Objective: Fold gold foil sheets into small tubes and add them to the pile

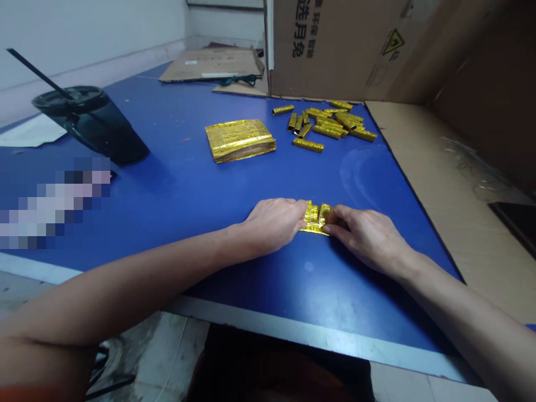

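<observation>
A small gold foil sheet [312,215], partly folded, lies on the blue table between my two hands. My left hand [278,223] is closed on its left edge, and the fingers cover that side. At the right edge, my right hand [364,231] pinches a raised fold between thumb and fingers. Beyond the hands sits a stack of gold foil sheets [240,139]. Farther right lies a loose pile of small folded gold strips [329,125], with several strips apart from the rest.
A dark cup with a straw [100,125] stands at the left, near a blurred-out object [54,209]. Flattened cardboard [205,62] lies at the back. A large cardboard box [335,50] stands behind the pile, and cardboard [422,145] borders the blue table [180,190] on the right.
</observation>
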A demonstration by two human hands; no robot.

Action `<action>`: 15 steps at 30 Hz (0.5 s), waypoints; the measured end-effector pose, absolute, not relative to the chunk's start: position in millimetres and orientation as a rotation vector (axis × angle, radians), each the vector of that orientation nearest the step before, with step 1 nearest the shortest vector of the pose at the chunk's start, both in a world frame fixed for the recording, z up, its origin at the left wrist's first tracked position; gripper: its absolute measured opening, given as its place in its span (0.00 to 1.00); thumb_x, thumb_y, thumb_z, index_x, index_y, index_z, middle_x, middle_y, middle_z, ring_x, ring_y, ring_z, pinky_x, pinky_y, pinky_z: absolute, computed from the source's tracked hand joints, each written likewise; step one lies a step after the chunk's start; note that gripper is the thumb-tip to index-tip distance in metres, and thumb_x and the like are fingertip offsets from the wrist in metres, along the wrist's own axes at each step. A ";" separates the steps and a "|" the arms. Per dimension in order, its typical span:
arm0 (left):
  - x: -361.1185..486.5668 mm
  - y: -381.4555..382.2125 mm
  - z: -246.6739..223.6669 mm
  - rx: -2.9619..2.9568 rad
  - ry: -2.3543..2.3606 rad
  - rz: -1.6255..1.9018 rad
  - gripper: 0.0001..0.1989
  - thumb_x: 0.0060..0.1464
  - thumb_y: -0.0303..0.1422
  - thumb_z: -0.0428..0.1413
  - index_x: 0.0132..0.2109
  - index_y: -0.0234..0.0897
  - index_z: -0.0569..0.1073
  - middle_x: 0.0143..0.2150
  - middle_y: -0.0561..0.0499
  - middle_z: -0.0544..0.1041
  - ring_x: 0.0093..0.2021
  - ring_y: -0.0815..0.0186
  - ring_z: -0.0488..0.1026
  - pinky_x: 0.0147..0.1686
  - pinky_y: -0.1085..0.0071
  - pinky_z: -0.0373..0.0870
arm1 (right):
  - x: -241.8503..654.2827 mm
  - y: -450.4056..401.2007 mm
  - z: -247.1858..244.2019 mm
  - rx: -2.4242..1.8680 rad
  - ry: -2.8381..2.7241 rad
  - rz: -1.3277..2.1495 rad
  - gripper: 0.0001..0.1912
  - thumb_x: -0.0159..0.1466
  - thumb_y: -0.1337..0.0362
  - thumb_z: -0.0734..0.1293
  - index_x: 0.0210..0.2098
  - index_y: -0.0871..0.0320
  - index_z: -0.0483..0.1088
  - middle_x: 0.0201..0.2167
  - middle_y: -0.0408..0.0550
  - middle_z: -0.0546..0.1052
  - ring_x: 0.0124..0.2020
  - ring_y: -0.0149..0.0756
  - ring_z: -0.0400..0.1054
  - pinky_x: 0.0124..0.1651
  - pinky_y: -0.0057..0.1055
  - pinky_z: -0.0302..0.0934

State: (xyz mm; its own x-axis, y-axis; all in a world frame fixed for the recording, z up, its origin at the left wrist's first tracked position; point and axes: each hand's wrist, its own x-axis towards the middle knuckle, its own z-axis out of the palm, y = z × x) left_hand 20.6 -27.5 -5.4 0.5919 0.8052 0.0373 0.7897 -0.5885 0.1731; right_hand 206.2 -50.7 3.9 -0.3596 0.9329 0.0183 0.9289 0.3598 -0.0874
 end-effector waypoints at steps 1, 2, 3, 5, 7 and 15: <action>20.8 -27.7 -5.8 2.685 1.354 0.168 0.08 0.55 0.34 0.47 0.40 0.37 0.68 0.32 0.51 0.74 0.31 0.64 0.72 0.25 0.72 0.60 | 206.6 -51.0 3.9 -1.758 -2.545 0.078 0.07 0.60 0.60 0.60 0.30 0.55 0.66 0.21 0.42 0.73 0.20 0.33 0.66 0.21 0.27 0.48; 20.9 -27.9 -6.3 2.697 1.359 0.170 0.08 0.55 0.34 0.47 0.40 0.37 0.67 0.32 0.51 0.74 0.31 0.64 0.72 0.25 0.72 0.60 | 207.0 -51.3 3.9 -1.771 -2.554 0.066 0.07 0.61 0.59 0.60 0.30 0.55 0.65 0.20 0.42 0.73 0.20 0.33 0.65 0.21 0.27 0.47; 21.0 -28.1 -6.7 2.712 1.366 0.171 0.08 0.55 0.34 0.47 0.40 0.37 0.67 0.32 0.51 0.74 0.31 0.64 0.72 0.25 0.72 0.60 | 207.3 -51.6 3.9 -1.779 -2.560 0.055 0.08 0.61 0.59 0.59 0.30 0.55 0.65 0.20 0.42 0.73 0.20 0.33 0.65 0.21 0.27 0.47; 20.8 -28.5 -7.4 2.750 1.371 0.174 0.08 0.56 0.35 0.48 0.40 0.37 0.67 0.32 0.51 0.73 0.32 0.63 0.71 0.25 0.72 0.60 | 208.2 -52.0 3.7 -1.775 -2.568 0.039 0.09 0.61 0.58 0.59 0.30 0.55 0.64 0.20 0.42 0.73 0.20 0.33 0.66 0.21 0.27 0.47; 20.1 -28.7 -7.6 2.792 1.351 0.175 0.08 0.56 0.34 0.47 0.41 0.37 0.67 0.32 0.50 0.73 0.33 0.62 0.71 0.26 0.72 0.61 | 209.3 -52.0 3.2 -1.761 -2.575 0.032 0.09 0.61 0.58 0.59 0.30 0.55 0.64 0.21 0.42 0.74 0.20 0.33 0.66 0.21 0.27 0.47; 13.8 -27.3 -4.2 2.820 1.238 0.112 0.07 0.56 0.30 0.47 0.41 0.37 0.66 0.34 0.50 0.71 0.34 0.64 0.69 0.28 0.72 0.61 | 211.9 -53.9 3.3 -1.695 -2.637 0.004 0.07 0.62 0.60 0.58 0.32 0.55 0.64 0.21 0.42 0.74 0.20 0.32 0.66 0.21 0.28 0.48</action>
State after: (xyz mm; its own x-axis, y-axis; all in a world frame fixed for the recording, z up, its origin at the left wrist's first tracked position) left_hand 13.8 -27.3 -4.2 0.6750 0.7366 0.0427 0.7322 -0.6759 0.0839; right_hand 211.9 -53.9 3.3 -0.4155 0.9096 0.0045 0.9096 0.4155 -0.0056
